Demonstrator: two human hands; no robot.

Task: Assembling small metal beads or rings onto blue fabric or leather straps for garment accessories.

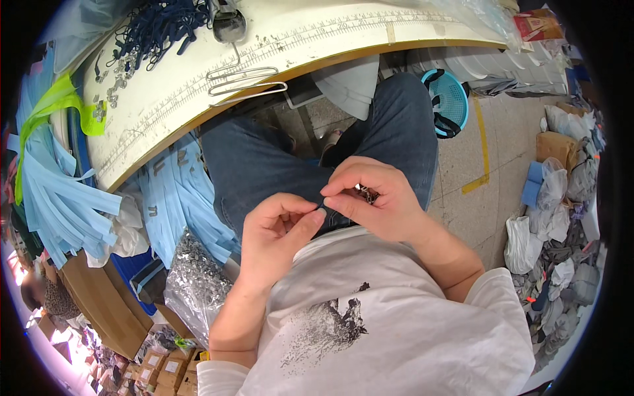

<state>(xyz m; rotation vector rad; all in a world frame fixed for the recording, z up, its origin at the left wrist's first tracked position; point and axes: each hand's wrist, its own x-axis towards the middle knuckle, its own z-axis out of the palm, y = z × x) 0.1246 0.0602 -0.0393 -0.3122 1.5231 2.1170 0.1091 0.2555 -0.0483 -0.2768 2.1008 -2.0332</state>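
My left hand (281,231) and my right hand (376,201) meet above my lap, thumbs and forefingers pinched close together. Between their fingertips shows a short bit of dark blue cord (321,205), mostly hidden by the fingers. Small shiny metal pieces (365,193) sit in the curl of my right hand; their exact shape is hard to make out. On the table lies a heap of dark blue cord loops (162,30), with small metal clips (113,92) scattered beside it.
A white table (317,33) with ruler markings curves ahead, a bent wire rack (244,82) over its edge. Light blue strips (63,198) hang at left, near a clear bag of metal pieces (195,284). A blue basket (449,99) and piled bags (555,218) lie right.
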